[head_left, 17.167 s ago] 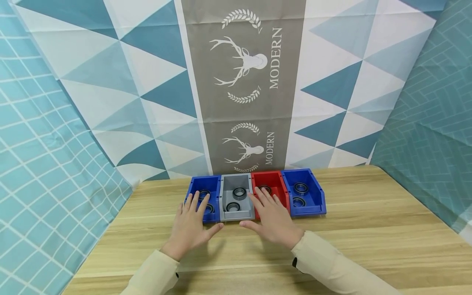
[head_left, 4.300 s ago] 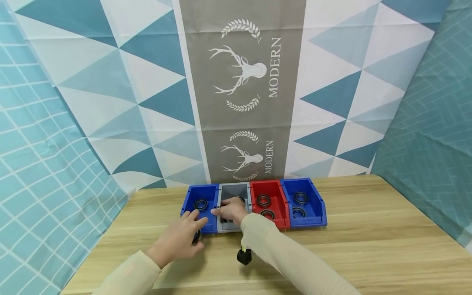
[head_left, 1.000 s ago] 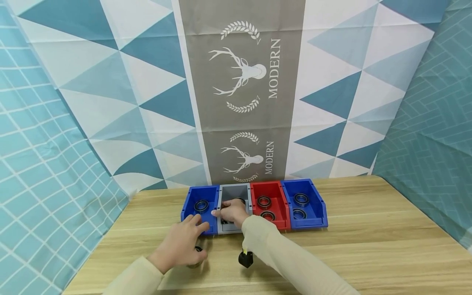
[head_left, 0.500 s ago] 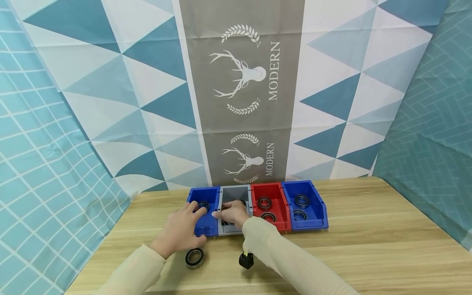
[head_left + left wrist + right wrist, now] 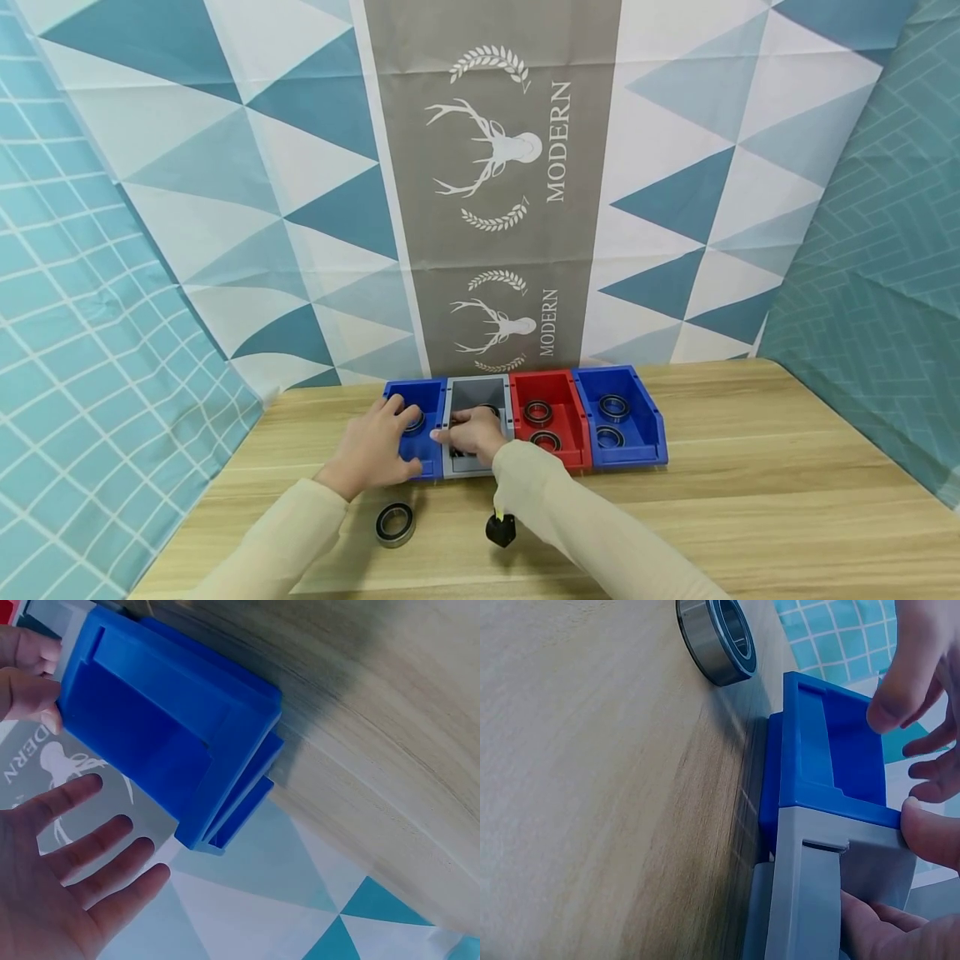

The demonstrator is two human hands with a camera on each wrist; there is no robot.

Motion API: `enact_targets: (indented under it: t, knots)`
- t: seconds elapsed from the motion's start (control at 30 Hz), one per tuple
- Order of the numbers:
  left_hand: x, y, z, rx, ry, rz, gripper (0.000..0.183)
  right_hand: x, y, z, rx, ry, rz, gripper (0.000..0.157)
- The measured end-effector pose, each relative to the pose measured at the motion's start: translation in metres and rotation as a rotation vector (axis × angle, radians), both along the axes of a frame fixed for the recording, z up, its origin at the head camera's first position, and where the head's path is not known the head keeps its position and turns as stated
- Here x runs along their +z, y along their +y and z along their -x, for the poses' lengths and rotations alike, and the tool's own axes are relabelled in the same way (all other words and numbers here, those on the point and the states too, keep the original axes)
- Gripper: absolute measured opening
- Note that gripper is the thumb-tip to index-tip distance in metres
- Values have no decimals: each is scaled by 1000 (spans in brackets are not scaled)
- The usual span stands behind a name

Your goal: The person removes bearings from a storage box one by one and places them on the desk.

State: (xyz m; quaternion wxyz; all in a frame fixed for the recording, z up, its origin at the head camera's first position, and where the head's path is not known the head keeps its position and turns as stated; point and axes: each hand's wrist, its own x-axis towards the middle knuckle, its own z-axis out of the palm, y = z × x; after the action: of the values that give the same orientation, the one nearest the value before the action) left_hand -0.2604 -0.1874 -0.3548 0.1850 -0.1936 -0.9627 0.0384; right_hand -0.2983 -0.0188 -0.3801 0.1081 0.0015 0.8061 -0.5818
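Note:
My left hand (image 5: 372, 446) hovers over the left blue bin (image 5: 427, 469), fingers spread and holding nothing. A ball bearing (image 5: 413, 422) lies inside that bin, partly behind the fingers. Another bearing (image 5: 395, 525) rests flat on the table, below the left hand. My right hand (image 5: 477, 433) grips the left wall of the grey bin (image 5: 471, 468); its thumb (image 5: 932, 834) lies on the rim beside the blue bin, and its fingers (image 5: 870, 922) reach inside. Bearings in the grey bin are mostly hidden by this hand.
Right of the grey bin stand a red bin (image 5: 564, 392) and another blue bin (image 5: 642, 454), each with two bearings. All the bins form one row on the wooden table (image 5: 750, 475), before a patterned backdrop (image 5: 675, 167). A black device (image 5: 501, 528) hangs under the right wrist.
The left hand has let go of a bearing on the table and moved up over the left blue bin. The right hand has stayed at the grey bin.

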Motion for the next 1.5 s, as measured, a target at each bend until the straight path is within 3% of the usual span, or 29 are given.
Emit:
enact_targets:
  t: [0.47,1.0,1.23,1.5]
  knots:
    - [-2,4,21,38,-77,7,70,0,-1,-1,-2,-7,-24,60]
    - [-3,9,35,70,-170,-11,71,1,-2,2,-13,-8,-29,58]
    - [-6,9,45,80,-199,-7,70,1,-5,4,-43,-2,-51,55]
    - [-14,11,61,95,-254,4,70,2,-2,3,-20,1,-33,58]
